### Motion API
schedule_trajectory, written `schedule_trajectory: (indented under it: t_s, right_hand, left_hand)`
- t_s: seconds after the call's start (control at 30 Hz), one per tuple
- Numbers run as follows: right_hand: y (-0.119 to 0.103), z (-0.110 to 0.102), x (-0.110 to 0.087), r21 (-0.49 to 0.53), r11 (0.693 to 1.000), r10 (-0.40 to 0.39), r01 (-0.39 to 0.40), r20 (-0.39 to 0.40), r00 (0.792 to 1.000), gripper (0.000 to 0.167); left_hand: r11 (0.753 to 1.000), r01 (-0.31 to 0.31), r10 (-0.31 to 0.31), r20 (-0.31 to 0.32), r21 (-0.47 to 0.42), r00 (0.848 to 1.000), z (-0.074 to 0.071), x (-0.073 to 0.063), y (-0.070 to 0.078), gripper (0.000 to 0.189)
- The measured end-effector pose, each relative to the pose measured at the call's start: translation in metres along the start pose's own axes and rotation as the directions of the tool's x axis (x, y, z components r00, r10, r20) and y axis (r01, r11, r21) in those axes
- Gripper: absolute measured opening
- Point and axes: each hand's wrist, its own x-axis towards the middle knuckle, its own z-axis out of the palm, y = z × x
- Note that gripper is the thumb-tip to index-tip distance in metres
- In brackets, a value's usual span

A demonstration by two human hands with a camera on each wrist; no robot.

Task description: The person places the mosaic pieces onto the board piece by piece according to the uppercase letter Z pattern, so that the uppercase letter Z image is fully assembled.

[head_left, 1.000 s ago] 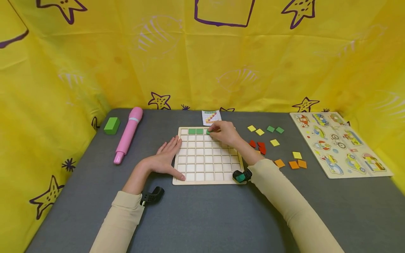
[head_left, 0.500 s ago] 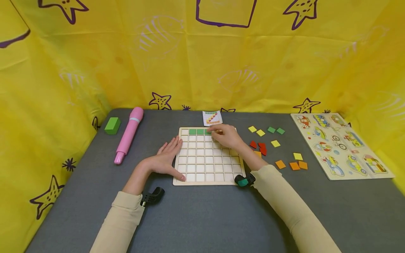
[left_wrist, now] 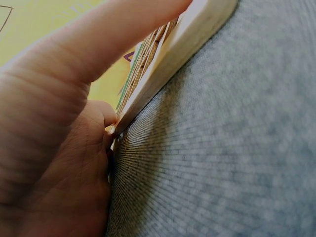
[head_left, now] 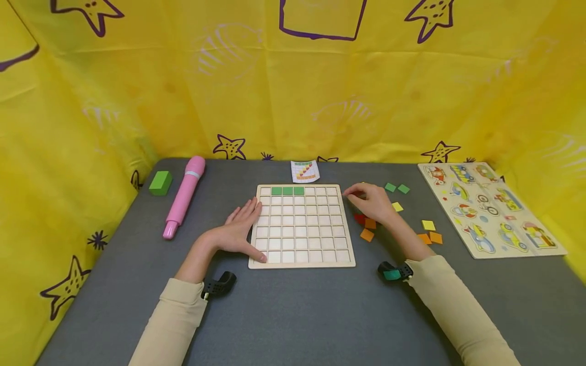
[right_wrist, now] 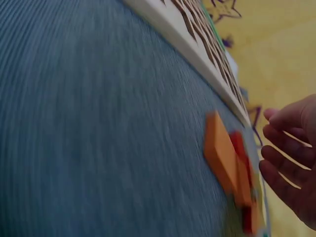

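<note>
A wooden grid board (head_left: 302, 266) lies flat on the grey table, with three green square tiles (head_left: 287, 191) side by side in its top row. My left hand (head_left: 234, 233) rests along the board's left edge, fingers spread and thumb on the lower corner; in the left wrist view the thumb (left_wrist: 123, 29) reaches over the rim. To the right of the board, my right hand (head_left: 374, 204) hovers over loose tiles, partly hiding them. In the right wrist view its fingers (right_wrist: 284, 173) are loosely bent, with nothing visible between them. Orange tiles (right_wrist: 220, 153) lie below it.
Behind the board lies a small pattern card (head_left: 305, 172). Loose green tiles (head_left: 403, 188), yellow tiles (head_left: 428, 225) and red tiles (head_left: 359, 218) lie on the right. A picture puzzle board (head_left: 492, 208) is farther right; a pink microphone-like stick (head_left: 183, 198) and green block (head_left: 160, 183) are left.
My right hand has let go of the third green tile in the top row and moved right, off the board, to the loose tiles. The left hand has stayed on the board's edge.
</note>
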Motion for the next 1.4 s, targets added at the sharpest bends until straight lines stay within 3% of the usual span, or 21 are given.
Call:
schedule_trajectory:
  t_s: [0.3,0.43,0.63,1.13,1.3,1.4]
  right_hand:
    - [0.042,-0.046,-0.011,-0.113,0.986,0.116,-0.126,-0.09,0.989,0.019]
    - [0.057,-0.056,-0.008,-0.142,0.972,0.176,-0.189,-0.098,0.979,0.021]
    - [0.071,-0.061,-0.003,-0.183,0.96,0.196,-0.21,-0.092,0.976,0.021]
    - [0.074,-0.057,-0.01,-0.139,0.966,0.197,-0.216,-0.14,0.97,0.03]
    - [0.06,-0.053,-0.007,-0.085,0.97,0.214,-0.228,-0.151,0.965,0.03]
    - [0.046,-0.048,-0.002,-0.036,0.968,0.242,-0.248,-0.118,0.963,0.033]
  left_hand:
    - [1.0,0.008,-0.008,0.0,-0.001,1.0,-0.001,-0.002,-0.001,0.138]
    - [1.0,0.011,-0.011,0.001,-0.007,1.0,0.0,-0.002,-0.002,0.138]
    - [1.0,0.006,-0.006,-0.003,-0.009,1.0,0.001,0.0,-0.002,0.138]
    - [1.0,-0.001,0.001,0.004,-0.003,1.0,0.001,0.001,-0.001,0.138]
    - [1.0,-0.003,0.003,0.007,-0.003,1.0,0.001,0.0,-0.001,0.138]
    - [1.0,0.001,-0.001,0.008,-0.009,1.0,0.001,0.0,-0.001,0.138]
